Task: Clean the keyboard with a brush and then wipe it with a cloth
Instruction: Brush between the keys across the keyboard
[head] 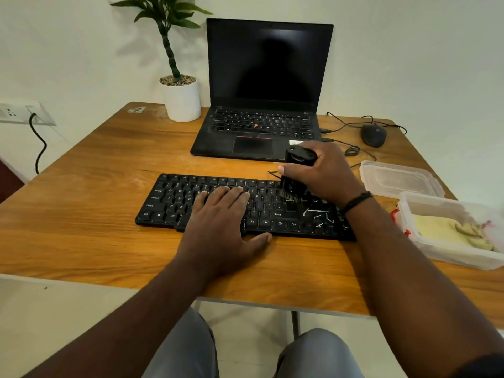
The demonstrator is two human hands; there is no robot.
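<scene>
A black keyboard [169, 197] lies across the middle of the wooden table [95, 236]. My left hand [221, 222] rests flat on its middle keys, fingers spread, thumb on the table at the front edge. My right hand [324, 173] grips a black brush [294, 173] held upright, its bristles down on the keys at the right of the main block. Small white bits lie scattered on the keys near the arrow cluster. A yellow cloth [441, 227] lies in a clear plastic box [436, 252] at the right.
An open black laptop [261, 77] stands behind the keyboard, a potted plant [181, 99] to its left. A black mouse [373, 135] with cables lies at the back right. A clear lid [398, 178] sits behind the box. A wall socket [21, 113] is at the left.
</scene>
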